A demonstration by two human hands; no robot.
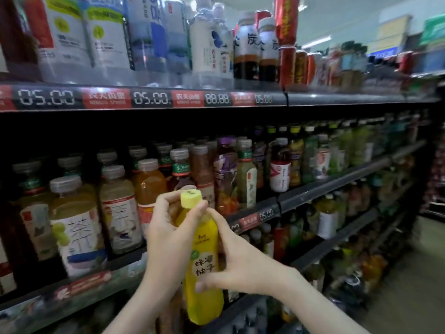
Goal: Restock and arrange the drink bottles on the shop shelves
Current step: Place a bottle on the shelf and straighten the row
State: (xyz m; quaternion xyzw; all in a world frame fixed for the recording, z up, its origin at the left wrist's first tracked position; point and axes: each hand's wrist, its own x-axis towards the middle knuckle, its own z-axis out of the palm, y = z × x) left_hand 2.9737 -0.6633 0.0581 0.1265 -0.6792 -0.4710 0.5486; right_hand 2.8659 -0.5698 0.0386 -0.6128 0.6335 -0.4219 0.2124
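Before the middle shelf (337,186), held in mid-air: one yellow bottle (204,259), plastic, slim and round-shouldered. It is wrapped from neck to base in a glossy opaque yellow sleeve, with dark brush-style characters on a paler patch. Pale yellow cap (191,198), fitted. The bottle is near upright, leaning slightly, its base below the shelf rail.

Left grip (168,227): fingers and thumb curled round the neck just under the cap.

Right grip (240,263): closed on the body, forefinger laid up along the shoulder, thumb pressed across the lower label.

Behind, on the middle shelf: tea bottles (74,225), clear plastic, pale yellow-green liquid, grey sealed caps, white labels. Also one orange drink bottle (149,186) with the same grey cap.

Top shelf: clear water bottles (204,44), white-labelled; red cans (286,20), stacked, metallic.

Price strip (144,98): dark, glossy, white digits, red tags.

Far end of the aisle is blurred.
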